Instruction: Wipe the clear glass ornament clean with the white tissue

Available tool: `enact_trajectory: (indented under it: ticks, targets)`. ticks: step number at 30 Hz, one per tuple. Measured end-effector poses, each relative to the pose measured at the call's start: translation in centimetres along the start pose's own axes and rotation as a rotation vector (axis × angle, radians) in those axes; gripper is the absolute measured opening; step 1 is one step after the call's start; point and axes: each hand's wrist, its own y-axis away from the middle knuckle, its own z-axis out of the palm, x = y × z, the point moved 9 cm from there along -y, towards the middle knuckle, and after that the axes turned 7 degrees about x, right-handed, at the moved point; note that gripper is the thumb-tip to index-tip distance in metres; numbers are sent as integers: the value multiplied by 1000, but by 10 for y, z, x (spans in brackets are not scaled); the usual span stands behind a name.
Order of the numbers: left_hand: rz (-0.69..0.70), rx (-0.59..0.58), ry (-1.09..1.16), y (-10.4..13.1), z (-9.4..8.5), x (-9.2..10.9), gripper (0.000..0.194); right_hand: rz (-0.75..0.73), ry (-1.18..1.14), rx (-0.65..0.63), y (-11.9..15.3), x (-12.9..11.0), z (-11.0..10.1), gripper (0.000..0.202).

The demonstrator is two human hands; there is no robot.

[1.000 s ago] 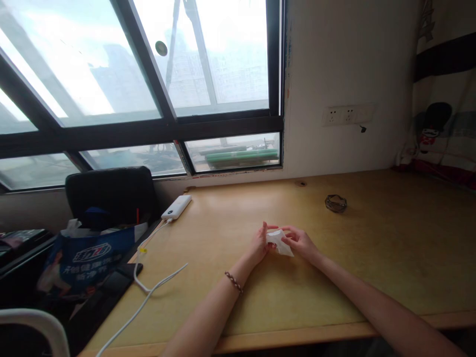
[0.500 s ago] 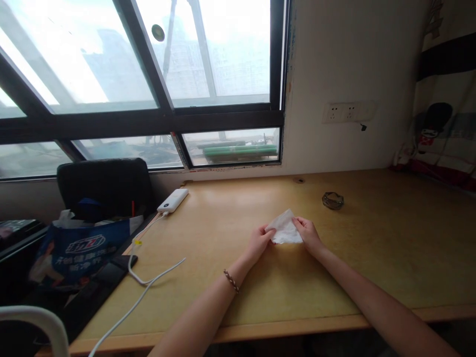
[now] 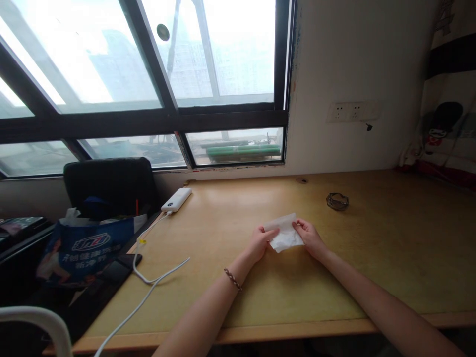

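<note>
Between my two hands a white tissue [image 3: 285,237] is held above the wooden table [image 3: 223,297], its surface a little creased. My left hand [image 3: 259,243] pinches its left side, the thumb lying across the front and the other fingers mostly hidden behind. At the right edge, my right hand [image 3: 309,235] grips the tissue between thumb and fingers. A braided bracelet [image 3: 232,279] circles my left wrist. Beyond my right hand, a dark ring-shaped object [image 3: 337,201] lies on the table.
A white power bank [image 3: 177,200] lies at the table's left edge, with a white cable [image 3: 148,282] trailing to the front. Left of the table stand a black chair [image 3: 109,186] and a blue bag [image 3: 89,248]. A wall socket [image 3: 347,112] is behind, beside the window.
The tissue has turned slightly and its top edge now lies flatter, with more of it showing below. My left thumb has moved further onto it. The whole view has shifted a little.
</note>
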Motion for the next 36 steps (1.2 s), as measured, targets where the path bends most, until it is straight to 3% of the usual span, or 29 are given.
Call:
enact_trajectory:
  ticks: [5, 11, 14, 20, 25, 32, 36]
  targets:
    - [38, 79, -60, -3, -10, -6, 27, 58, 63, -79, 3, 2, 4, 34]
    - [116, 220, -71, -4, -22, 1, 27, 52, 62, -65, 0, 6, 0, 37]
    - [123, 199, -54, -2, -19, 5, 30, 42, 52, -44, -1, 7, -2, 36]
    - [25, -5, -34, 1, 0, 0, 35, -18, 15, 1, -5, 2, -8, 30]
    - [11, 45, -32, -2, -7, -4, 28, -6, 20, -2, -6, 2, -10, 36]
    - [3, -16, -39, -1, -3, -4, 32, 58, -28, 43, -9, 8, -15, 39]
    - [-29, 27, -39, 0, -5, -4, 34, 87, -96, -51, -5, 7, -4, 27]
